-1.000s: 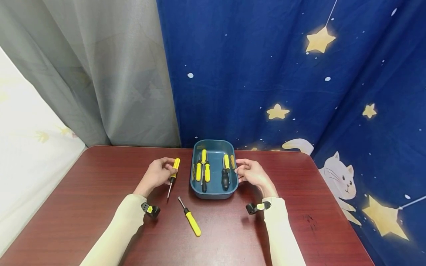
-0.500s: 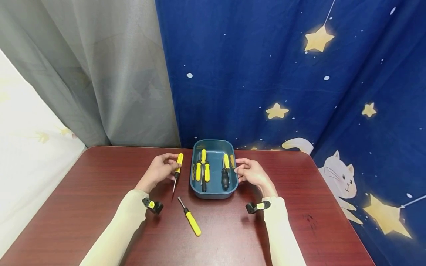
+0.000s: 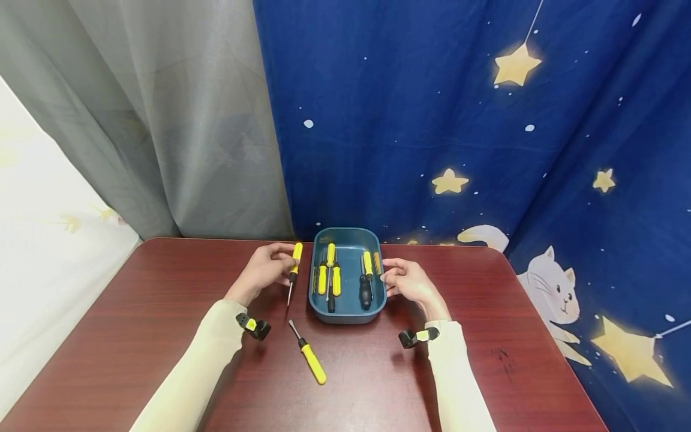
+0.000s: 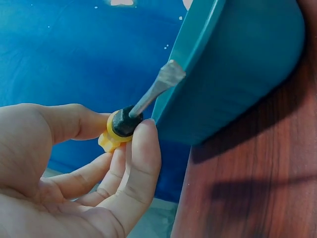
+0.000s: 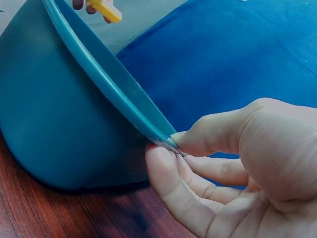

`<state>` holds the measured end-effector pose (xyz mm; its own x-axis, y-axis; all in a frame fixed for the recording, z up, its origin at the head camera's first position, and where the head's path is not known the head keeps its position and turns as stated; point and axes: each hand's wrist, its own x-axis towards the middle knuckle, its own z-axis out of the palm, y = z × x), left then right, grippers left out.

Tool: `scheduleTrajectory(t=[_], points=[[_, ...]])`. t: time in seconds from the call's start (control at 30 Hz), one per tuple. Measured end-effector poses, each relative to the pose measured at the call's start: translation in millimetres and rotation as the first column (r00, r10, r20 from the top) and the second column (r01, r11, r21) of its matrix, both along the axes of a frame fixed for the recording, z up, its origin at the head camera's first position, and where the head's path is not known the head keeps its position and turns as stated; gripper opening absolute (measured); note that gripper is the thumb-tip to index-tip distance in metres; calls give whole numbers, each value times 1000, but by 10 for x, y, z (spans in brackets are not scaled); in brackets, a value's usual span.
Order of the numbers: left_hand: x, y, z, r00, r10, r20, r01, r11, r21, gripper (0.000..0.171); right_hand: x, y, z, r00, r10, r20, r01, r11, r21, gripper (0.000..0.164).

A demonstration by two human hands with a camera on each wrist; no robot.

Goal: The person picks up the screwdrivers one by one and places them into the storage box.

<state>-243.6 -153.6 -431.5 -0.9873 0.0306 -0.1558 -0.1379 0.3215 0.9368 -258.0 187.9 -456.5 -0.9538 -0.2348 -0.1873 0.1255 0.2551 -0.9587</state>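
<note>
My left hand (image 3: pixel 266 268) pinches a yellow-handled flat-blade screwdriver (image 3: pixel 296 255) between thumb and fingers, just left of a blue-green box (image 3: pixel 348 320). In the left wrist view its metal blade (image 4: pixel 153 91) points toward the camera, with the black collar between my fingertips. My right hand (image 3: pixel 408 281) holds the box's right rim, and the right wrist view shows thumb and fingers pinching that rim (image 5: pixel 111 94). Inside the box lie several yellow-handled screwdrivers (image 3: pixel 336 281) on the left. On its right side are a black-handled one (image 3: pixel 365 292) and a yellow-handled one (image 3: pixel 368 263).
Another yellow-handled screwdriver (image 3: pixel 313 363) lies on the reddish-brown table (image 3: pixel 367 384) in front of the box, between my forearms. Behind the table's far edge hang a grey curtain (image 3: pixel 216 132) and a blue starry curtain (image 3: pixel 388 120).
My left hand has moved right and slightly away from me with the screwdriver, coming closer to the box. My right hand and the box have stayed put.
</note>
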Motion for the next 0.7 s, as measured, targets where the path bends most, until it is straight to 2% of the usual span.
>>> scheduleTrajectory(t=[0.27,0.7], points=[[-75,90,47,1000,8,9,-8,1000,-2,43,-15,2,-18,1000,25,-10,-26,999,-35,53],[-180,238,128,1000,-6,13,6,1000,14,44,-23,-5,-22,1000,15,4,-15,999,-32,53]])
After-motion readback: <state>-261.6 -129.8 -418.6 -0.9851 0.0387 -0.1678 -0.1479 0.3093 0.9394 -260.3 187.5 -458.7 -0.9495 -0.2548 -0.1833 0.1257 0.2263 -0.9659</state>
